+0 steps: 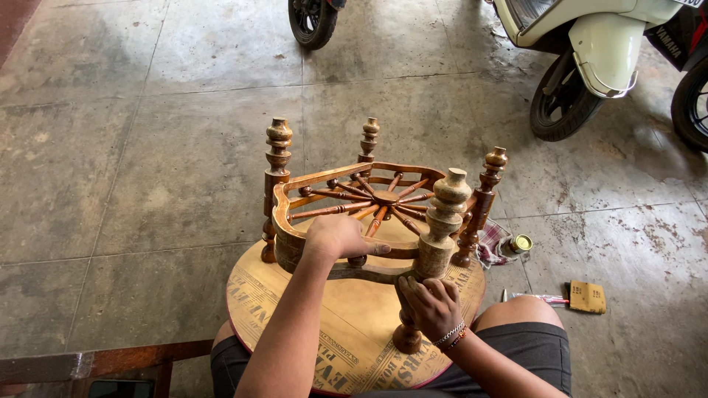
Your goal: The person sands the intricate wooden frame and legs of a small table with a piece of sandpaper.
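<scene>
Overhead, upturned wooden table (369, 214) rested on round tabletop (346, 324) across lap. Left hand (338, 237) pressed closed against its curved rail; right hand (431, 306) gripped nearest turned leg (436, 236).

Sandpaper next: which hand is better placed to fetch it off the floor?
Probably the right hand. The sandpaper lies on the floor on that side, past the right knee. The left hand rests on the stool frame, farther away, and could go on steadying it, though the right must first release the near leg.
</scene>
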